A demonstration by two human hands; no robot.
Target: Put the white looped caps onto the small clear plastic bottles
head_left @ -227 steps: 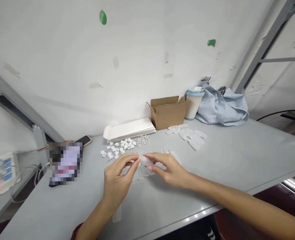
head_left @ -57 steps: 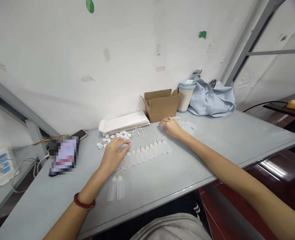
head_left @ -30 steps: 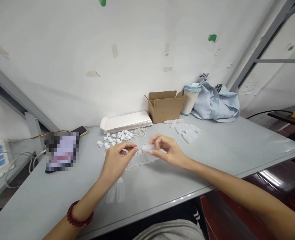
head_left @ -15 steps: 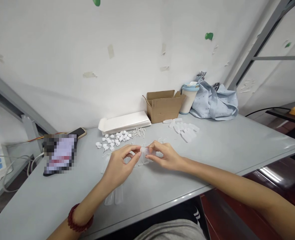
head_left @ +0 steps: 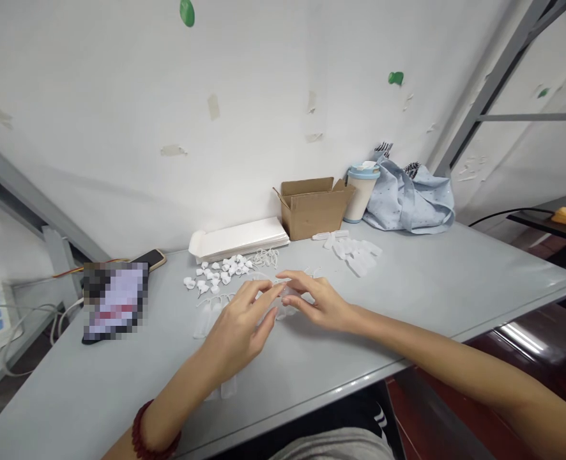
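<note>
My left hand (head_left: 242,322) reaches over the grey table with its fingers stretched and the thumb apart. Its index fingertip meets a small translucent plastic piece (head_left: 292,292), which is largely covered by the fingers. Around that piece curl the thumb and fingers of my right hand (head_left: 322,303). Just left of my left hand lie clear plastic sleeves (head_left: 206,319) with thin white loops. Another clear sleeve (head_left: 229,387) shows partly under my left forearm. Beyond my hands are small white caps (head_left: 225,268) and a tangle of white loops (head_left: 266,257).
More translucent sleeves (head_left: 357,254) lie right of centre. Along the wall stand a flat white carton (head_left: 239,237), an open cardboard box (head_left: 316,214), a lidded cup (head_left: 359,195) and a blue cloth bag (head_left: 410,198). A phone (head_left: 154,258) and a blurred-out item (head_left: 117,300) sit left.
My left fingers were pinching the translucent piece; thumb and fingers have now spread, and the hand has shifted slightly right. The right hand stays nearly in place. The view has tilted up a little.
</note>
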